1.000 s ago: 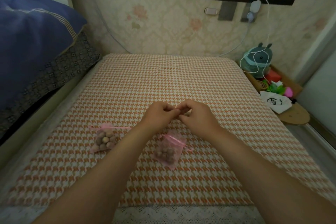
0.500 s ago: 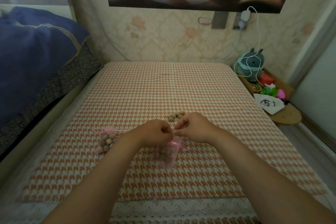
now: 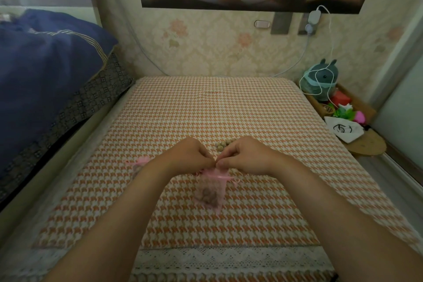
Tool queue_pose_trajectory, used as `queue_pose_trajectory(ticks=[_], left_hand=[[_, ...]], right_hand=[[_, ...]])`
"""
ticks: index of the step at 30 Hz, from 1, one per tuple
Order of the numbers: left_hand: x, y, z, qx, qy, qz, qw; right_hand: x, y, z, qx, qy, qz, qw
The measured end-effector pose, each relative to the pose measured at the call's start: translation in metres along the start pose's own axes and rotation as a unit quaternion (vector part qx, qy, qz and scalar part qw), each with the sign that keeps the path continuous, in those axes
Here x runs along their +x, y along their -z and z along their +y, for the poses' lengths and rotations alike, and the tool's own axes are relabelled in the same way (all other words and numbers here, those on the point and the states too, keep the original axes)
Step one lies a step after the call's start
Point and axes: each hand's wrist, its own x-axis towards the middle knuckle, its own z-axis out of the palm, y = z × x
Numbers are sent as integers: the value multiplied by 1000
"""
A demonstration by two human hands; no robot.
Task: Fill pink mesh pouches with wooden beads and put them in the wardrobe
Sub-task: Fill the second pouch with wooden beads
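Pink mesh pouch (image 3: pixel 211 188), with wooden beads (image 3: pixel 208 197) inside, stands on the checked bed cover (image 3: pixel 206 110), its top held up. The left hand (image 3: pixel 190 155) and right hand (image 3: pixel 247 158) each pinch that top with curled fingers. I think filling is underway; next, the loose beads (image 3: pixel 224 143) just behind need dropping in.
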Motion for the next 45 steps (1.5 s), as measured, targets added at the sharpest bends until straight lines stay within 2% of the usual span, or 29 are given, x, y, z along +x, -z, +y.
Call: queue_pose_trajectory(ticks=[6,12,19,22,25,30,37,45], left_hand=[[3,-1,0,-15,13,-5,1000],[9,-4,-3,-19,13,5,1000],[29,-18,-14,19,3,22,1000],[39,-20,-19,31,12,42,999],[50,-24,-20,35,5,92,995],[62,-34,-25,45,-17,158,986],[79,-51,-30,60,-53,174,982],[81,-50,-36,-6,-10,180,984]], right_hand=[[5,-5,-2,-62,3,8,998],[6,-7,1,-67,20,-26,997],[21,-5,22,-56,12,34,998],[30,-5,34,-66,-8,86,994],[42,-7,44,-117,-31,142,982],[55,-12,51,-196,-37,180,963],[70,-23,55,-264,-16,194,945],[78,-33,51,-204,-26,217,954]])
